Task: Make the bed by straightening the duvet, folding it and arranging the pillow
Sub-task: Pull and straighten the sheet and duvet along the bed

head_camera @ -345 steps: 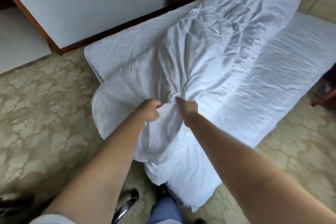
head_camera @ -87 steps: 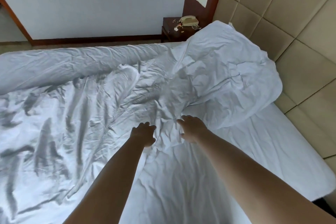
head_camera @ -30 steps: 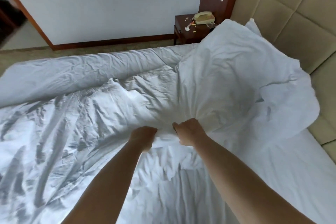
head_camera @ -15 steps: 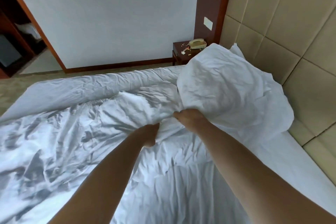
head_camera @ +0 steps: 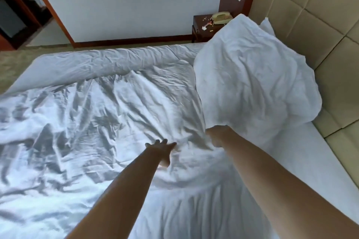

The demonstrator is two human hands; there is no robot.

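A crumpled white duvet (head_camera: pixel 108 106) covers most of the bed. Its head-end part (head_camera: pixel 252 87) is lifted and billows up in front of the padded headboard. My right hand (head_camera: pixel 218 136) is tucked under the lower edge of that raised part and holds it up; its fingers are hidden by the fabric. My left hand (head_camera: pixel 162 150) hovers just over the duvet's middle, fingers spread, holding nothing. A white corner, probably the pillow (head_camera: pixel 267 24), peeks out behind the raised duvet. The white bed sheet (head_camera: pixel 303 157) shows bare on the right.
The beige padded headboard (head_camera: pixel 320 25) runs along the right. A dark wooden nightstand (head_camera: pixel 202 27) with a telephone (head_camera: pixel 221 18) and small scraps stands in the far corner. A white wall with a wooden skirting is behind the bed, and a doorway (head_camera: pixel 23 15) opens at far left.
My left hand has let go of the duvet edge and opened. My right hand has carried the head-end part up and toward the headboard, where it now billows higher.
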